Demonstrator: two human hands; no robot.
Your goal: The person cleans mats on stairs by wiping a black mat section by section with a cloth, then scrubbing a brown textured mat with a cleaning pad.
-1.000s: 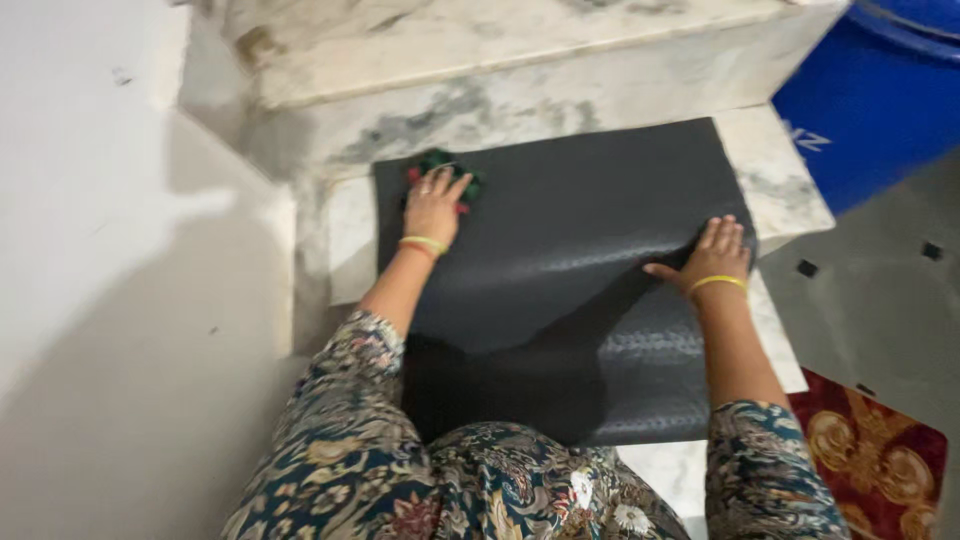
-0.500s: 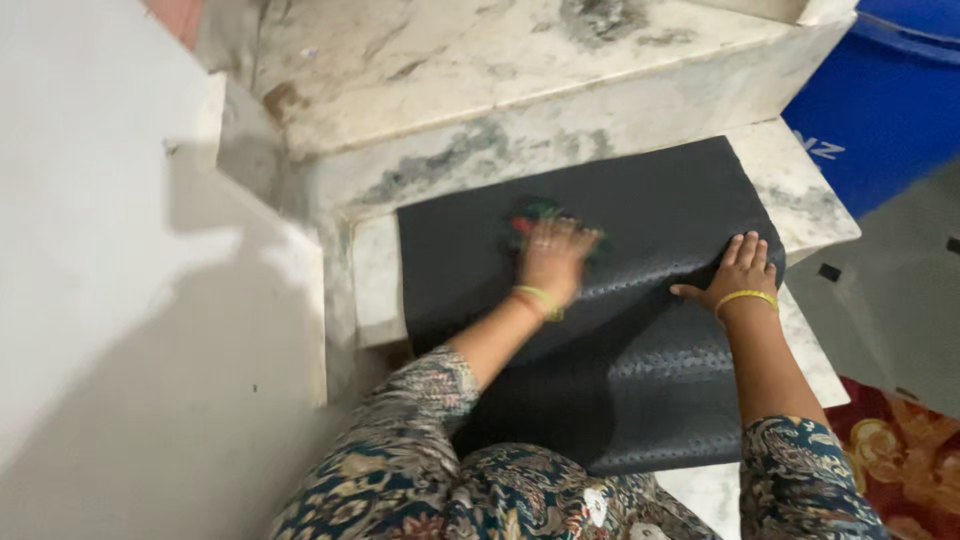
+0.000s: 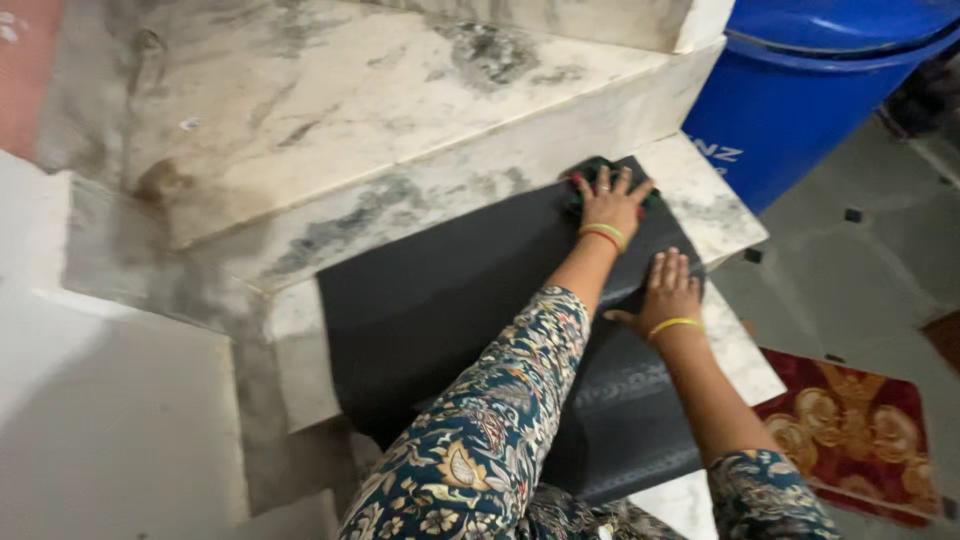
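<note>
A dark grey rubber mat [image 3: 430, 300] lies over a marble stair step and hangs down its front edge. My left hand [image 3: 610, 200] presses a green scrub pad [image 3: 590, 170] flat on the mat's far right corner, fingers spread over it. My right hand [image 3: 668, 290] lies palm down on the mat's right edge near the step's front, holding the mat in place. Both wrists carry yellow bangles. My patterned sleeves and knee fill the lower middle of the view.
A stained marble step [image 3: 300, 110] rises behind the mat. A blue plastic drum [image 3: 800, 90] stands at the upper right on a grey tiled floor [image 3: 880, 270]. A red and gold rug [image 3: 860, 430] lies at the lower right. A white wall [image 3: 100, 420] borders the left.
My left hand has swept the green pad across the mat from its far left corner to its far right corner. My right hand stayed on the mat's right edge. The view has shifted.
</note>
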